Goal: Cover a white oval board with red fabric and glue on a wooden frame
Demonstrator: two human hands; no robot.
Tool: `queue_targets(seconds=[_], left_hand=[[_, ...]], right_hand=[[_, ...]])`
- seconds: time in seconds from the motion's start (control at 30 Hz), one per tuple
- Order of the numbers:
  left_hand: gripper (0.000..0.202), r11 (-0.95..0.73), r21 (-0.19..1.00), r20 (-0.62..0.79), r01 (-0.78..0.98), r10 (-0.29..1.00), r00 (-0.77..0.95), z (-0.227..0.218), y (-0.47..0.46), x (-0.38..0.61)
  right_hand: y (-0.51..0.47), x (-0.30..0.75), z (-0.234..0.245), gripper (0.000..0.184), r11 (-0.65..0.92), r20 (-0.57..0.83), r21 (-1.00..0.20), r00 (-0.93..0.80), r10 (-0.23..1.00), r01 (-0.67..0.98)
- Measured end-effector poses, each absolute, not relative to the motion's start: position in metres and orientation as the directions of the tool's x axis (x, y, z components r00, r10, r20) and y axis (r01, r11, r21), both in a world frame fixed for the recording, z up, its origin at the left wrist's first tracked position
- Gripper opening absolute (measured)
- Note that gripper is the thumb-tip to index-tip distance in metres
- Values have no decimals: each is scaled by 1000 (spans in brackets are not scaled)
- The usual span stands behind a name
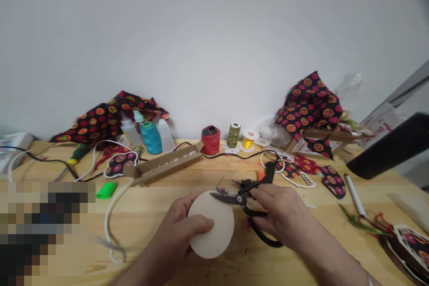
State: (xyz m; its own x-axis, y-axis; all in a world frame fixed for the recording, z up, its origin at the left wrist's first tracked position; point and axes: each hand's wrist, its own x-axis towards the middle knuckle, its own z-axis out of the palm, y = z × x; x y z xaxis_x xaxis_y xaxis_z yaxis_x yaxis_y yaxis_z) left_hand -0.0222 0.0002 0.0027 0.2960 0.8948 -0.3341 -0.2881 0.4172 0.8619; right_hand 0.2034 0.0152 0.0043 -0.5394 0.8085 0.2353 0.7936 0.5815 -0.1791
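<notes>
Steadily, we grip the pale disc (220, 231) in our left hand (186, 228) over the counter (144, 219), our right hand (279, 214) clamped on the scissors (246, 197) close beside it, blades level at the disc's rim.

Wall: a plain white wall (214, 44) rose behind everything, meeting the worktop along its back edge.
Worktop: pale wood (150, 205), its grain visible.
Right edge: a tilted black panel (389, 145) stood before a grey panel (410, 85).
Light: soft, even indoor light.
</notes>
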Motion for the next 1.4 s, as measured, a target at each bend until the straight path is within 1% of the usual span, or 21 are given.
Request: queue_targets(seconds=[0.17, 0.27, 0.33, 0.4, 0.47, 0.5, 0.53, 0.57, 0.63, 0.77, 0.83, 0.9, 1.0, 1.07, 1.13, 1.2, 1.23, 1.3, 1.33, 1.37, 1.4], left_hand=[[48, 423, 862, -342, -278, 891, 298, 3, -1, -23], [46, 422, 860, -336, -288, 892, 303, 2, 0, -23], [45, 420, 857, -334, -300, 894, 298, 0, 0, -24], [43, 430, 850, -340, -304, 889, 306, -1, 1, -24], [40, 454, 846, -347, -280, 867, 359, -1, 0, -24], [38, 467, 848, -347, -252, 847, 403, -1, 0, -24], [37, 474, 853, -344, -220, 826, 447, 0, -1, -24], [36, 477, 859, -342, -185, 805, 486, 0, -3, -23], [33, 476, 871, -346, -122, 771, 535, 1, -5, -22], [29, 482, 873, -373, -76, 761, 531, 1, -4, -20], [26, 469, 871, -357, -144, 807, 470, 1, -2, -20], [29, 443, 860, -319, -253, 854, 411, 1, 1, -19], [36, 424, 814, -261, -397, 877, 403, 1, 1, -16], [37, 420, 788, -244, -450, 884, 398, 0, 0, -14], [35, 407, 785, -240, -467, 895, 376, -2, -2, -13], [35, 392, 803, -246, -449, 904, 351, -3, -1, -14], [36, 386, 815, -252, -433, 908, 335, -4, -1, -16], [38, 373, 842, -263, -389, 914, 308, -5, 1, -19], [39, 362, 856, -263, -368, 919, 293, -5, 2, -20], [40, 350, 868, -259, -351, 924, 281, -5, 2, -21], [41, 339, 878, -254, -338, 928, 272, -5, 3, -22]], right_hand=[[17, 206, 0, 17, 624, 303, -147, -565, 767, 768], [17, 205, -2, 14, 618, 312, -196, -549, 775, 761], [18, 204, -2, 17, 533, 297, -316, -452, 841, 785], [18, 200, 0, 23, 375, 226, -537, -299, 927, 755], [17, 195, 2, 27, 196, 83, -777, -212, 974, 599], [16, 192, 3, 28, 116, 5, -866, -224, 975, 486], [15, 189, 4, 28, 45, -58, -925, -257, 965, 378], [13, 186, 4, 29, -16, -105, -957, -296, 949, 291], [9, 180, 3, 30, -87, -154, -977, -359, 921, 194], [4, 174, -1, 26, -125, -162, -985, -391, 906, 118], [4, 172, -5, 26, -141, -147, -989, -367, 918, 43], [4, 171, -8, 30, -141, -117, -988, -295, 948, -60], [7, 169, -12, 37, -116, -91, -975, -137, 986, -188], [10, 167, -14, 39, -99, -86, -972, -69, 994, -211], [12, 167, -14, 39, -108, -95, -979, -78, 992, -176], [12, 169, -13, 38, -123, -113, -988, -102, 988, -93], [12, 172, -11, 37, -105, -103, -994, -98, 990, -19], [12, 178, -4, 35, 8, -9, -971, -69, 998, 238], [11, 182, 1, 34, 95, 75, -912, -66, 995, 400], [10, 185, 5, 34, 184, 161, -810, -91, 983, 556], [10, 188, 10, 34, 265, 235, -692, -138, 962, 672]])
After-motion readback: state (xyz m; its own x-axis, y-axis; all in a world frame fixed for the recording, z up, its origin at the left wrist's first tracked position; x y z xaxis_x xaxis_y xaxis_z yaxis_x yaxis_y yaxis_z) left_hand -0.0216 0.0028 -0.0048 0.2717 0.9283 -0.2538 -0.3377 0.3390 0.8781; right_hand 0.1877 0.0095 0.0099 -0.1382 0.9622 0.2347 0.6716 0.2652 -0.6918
